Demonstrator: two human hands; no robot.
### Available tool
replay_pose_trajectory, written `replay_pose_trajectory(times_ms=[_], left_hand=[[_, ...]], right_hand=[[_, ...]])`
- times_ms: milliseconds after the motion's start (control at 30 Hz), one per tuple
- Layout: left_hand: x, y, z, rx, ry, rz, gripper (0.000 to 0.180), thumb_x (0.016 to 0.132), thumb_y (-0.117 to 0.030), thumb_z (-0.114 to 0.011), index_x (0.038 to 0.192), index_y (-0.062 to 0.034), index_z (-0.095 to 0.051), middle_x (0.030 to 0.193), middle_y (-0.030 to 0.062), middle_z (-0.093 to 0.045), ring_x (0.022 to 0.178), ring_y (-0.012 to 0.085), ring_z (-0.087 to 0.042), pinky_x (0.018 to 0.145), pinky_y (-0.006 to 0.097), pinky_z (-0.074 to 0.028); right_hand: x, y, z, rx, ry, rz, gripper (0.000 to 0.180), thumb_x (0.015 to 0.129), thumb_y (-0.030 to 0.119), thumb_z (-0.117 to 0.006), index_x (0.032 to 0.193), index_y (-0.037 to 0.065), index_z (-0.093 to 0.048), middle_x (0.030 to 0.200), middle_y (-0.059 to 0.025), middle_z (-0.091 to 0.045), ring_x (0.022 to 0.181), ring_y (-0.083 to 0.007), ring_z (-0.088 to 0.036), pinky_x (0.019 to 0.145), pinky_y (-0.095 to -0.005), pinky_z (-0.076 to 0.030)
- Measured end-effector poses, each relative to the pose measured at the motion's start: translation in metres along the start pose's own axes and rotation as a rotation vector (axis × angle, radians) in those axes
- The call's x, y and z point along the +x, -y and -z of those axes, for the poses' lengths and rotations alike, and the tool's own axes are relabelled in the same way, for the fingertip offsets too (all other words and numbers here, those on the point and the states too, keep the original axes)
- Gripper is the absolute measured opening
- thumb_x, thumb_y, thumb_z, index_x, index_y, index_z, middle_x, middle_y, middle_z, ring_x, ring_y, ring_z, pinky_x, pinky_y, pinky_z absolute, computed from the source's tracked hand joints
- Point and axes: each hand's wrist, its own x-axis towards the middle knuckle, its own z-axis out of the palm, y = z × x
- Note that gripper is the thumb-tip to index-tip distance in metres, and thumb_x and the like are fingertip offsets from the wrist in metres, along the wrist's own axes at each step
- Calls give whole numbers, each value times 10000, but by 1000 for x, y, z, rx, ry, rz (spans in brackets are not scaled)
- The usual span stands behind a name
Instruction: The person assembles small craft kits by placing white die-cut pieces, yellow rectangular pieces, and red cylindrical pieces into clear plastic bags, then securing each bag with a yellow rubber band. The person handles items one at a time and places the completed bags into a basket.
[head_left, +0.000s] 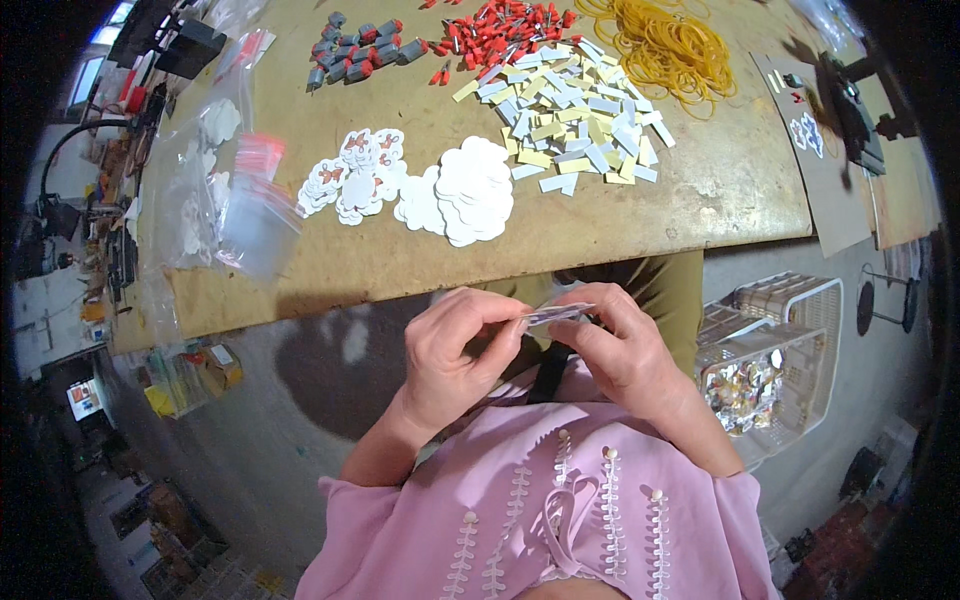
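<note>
Just off the table's near edge, my left hand (455, 345) and my right hand (628, 350) meet in front of my body. Between their fingertips is a thin flat piece (560, 313), seen nearly edge-on; its kind is not clear. Both hands pinch it, thumbs below and fingers above. Nearest to them on the table lies a stack of white scallop-edged cutouts (474, 190). Left of that are printed cutouts (358, 178) with small brown figures. Yellow and grey-white strips (580, 115) form a heap farther to the right.
Red-tipped small parts (505, 30), grey cylinders with red ends (358, 50) and yellow rubber bands (665, 50) lie at the back of the table (400, 270). Clear plastic bags (255, 225) cover its left side. A white plastic basket (830, 350) with small pieces stands at the right.
</note>
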Motion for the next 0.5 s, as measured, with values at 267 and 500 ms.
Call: replay_pose_trajectory(times_ms=[267,500], left_hand=[[4,-15,23,474,217,-230,146,799,-72,-799,931,-95,-739,807,30,-635,773,253,-626,738,387,-517],[6,-3,12,378,186,-199,131,808,-32,-816,915,-80,-758,864,47,-688,812,259,-658,744,401,-527]], right_hand=[[-4,-1,-6,18,91,3,286,800,-6,-703,1085,-14,-682,1191,-178,-639,1108,-366,-667,875,-416,-595],[-4,-1,-5,-2,111,-28,295,812,-3,-703,1106,-17,-682,1190,-179,-640,1104,-362,-669,868,-415,-599]])
